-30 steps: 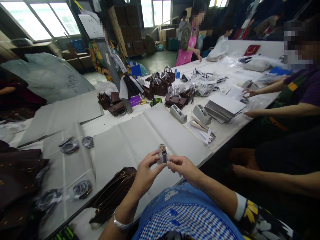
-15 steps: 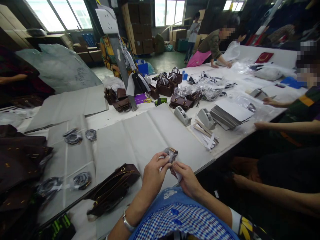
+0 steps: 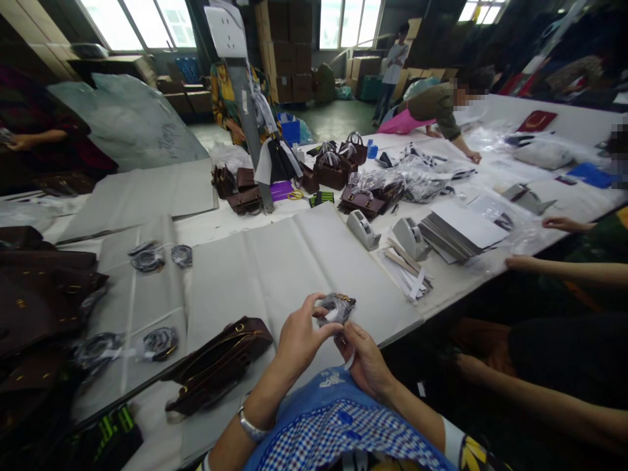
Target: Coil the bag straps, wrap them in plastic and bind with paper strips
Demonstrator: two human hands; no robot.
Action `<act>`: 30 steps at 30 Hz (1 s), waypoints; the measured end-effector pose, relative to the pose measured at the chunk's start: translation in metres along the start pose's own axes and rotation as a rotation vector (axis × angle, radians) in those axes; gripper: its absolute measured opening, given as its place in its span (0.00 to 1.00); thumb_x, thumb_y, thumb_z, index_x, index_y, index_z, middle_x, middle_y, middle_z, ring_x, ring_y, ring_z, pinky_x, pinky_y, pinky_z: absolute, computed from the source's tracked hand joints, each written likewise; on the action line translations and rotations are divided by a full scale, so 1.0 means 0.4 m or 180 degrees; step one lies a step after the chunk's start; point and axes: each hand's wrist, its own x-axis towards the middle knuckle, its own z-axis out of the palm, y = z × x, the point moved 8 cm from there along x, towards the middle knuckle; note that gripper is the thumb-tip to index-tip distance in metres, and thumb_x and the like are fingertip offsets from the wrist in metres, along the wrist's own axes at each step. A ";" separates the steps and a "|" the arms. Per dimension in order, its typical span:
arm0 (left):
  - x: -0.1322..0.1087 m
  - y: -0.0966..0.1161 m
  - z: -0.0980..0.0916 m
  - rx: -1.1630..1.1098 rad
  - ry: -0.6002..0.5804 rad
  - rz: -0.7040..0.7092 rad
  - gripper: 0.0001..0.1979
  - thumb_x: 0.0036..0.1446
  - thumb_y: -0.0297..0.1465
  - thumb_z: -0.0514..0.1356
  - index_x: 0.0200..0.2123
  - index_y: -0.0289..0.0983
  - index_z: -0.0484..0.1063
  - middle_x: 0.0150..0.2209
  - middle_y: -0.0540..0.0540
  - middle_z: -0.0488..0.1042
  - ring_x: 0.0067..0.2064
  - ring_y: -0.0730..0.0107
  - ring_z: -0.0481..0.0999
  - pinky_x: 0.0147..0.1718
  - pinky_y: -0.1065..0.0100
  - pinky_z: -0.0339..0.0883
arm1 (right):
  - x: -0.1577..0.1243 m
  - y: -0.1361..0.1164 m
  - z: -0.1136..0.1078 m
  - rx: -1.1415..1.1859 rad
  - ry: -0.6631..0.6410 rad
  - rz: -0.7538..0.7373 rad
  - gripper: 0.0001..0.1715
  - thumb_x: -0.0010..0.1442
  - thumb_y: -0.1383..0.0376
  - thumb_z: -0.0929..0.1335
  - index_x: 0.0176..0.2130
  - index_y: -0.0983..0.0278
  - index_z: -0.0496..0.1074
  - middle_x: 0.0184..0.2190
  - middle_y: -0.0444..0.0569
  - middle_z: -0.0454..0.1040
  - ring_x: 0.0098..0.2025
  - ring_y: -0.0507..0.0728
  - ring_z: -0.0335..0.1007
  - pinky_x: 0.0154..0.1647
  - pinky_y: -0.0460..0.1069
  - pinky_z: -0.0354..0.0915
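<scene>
My left hand (image 3: 299, 340) and my right hand (image 3: 366, 360) meet over the near table edge. Both pinch a small coiled dark strap in clear plastic wrap (image 3: 334, 306), with a gold metal piece showing at its top. The left fingers grip its left side. The right fingers hold its lower edge, where a white strip hangs down. Just left of my hands a brown leather handbag (image 3: 218, 363) lies on its side on a grey paper sheet (image 3: 275, 268).
More wrapped strap coils (image 3: 157, 342) lie at the left. Dark brown bags (image 3: 39, 288) are piled at the far left. Two tape dispensers (image 3: 363, 229) and a card stack (image 3: 456, 229) stand mid-table. A neighbour's arms (image 3: 564, 268) reach in from the right. Other people work farther back.
The wrapped strap has turned from upright to lying flatter between my fingers, and my hands have drawn closer together. The person in the pink apron has bent down over the table.
</scene>
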 end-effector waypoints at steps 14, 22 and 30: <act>0.036 -0.067 0.040 0.0707 0.0237 -0.0357 0.34 0.45 0.42 0.71 0.54 0.47 0.63 0.37 0.52 0.81 0.43 0.56 0.79 0.38 0.64 0.64 | 0.045 0.065 -0.053 0.0425 0.0098 0.0058 0.15 0.57 0.55 0.72 0.43 0.59 0.78 0.43 0.49 0.79 0.48 0.58 0.71 0.54 0.54 0.64; 0.083 -0.151 0.112 0.0485 0.0192 -0.0395 0.21 0.43 0.40 0.72 0.38 0.39 0.71 0.36 0.48 0.78 0.40 0.61 0.77 0.37 0.65 0.67 | 0.083 0.102 -0.130 0.0444 0.0331 -0.0001 0.13 0.55 0.56 0.73 0.40 0.59 0.78 0.43 0.49 0.79 0.49 0.58 0.71 0.57 0.54 0.62; 0.119 -0.129 0.165 0.0573 0.0389 0.0510 0.13 0.50 0.31 0.69 0.40 0.40 0.77 0.44 0.46 0.78 0.49 0.61 0.72 0.51 0.59 0.65 | 0.131 0.133 -0.174 0.0640 0.0505 0.0026 0.14 0.56 0.57 0.73 0.43 0.58 0.77 0.48 0.47 0.76 0.52 0.55 0.69 0.58 0.51 0.63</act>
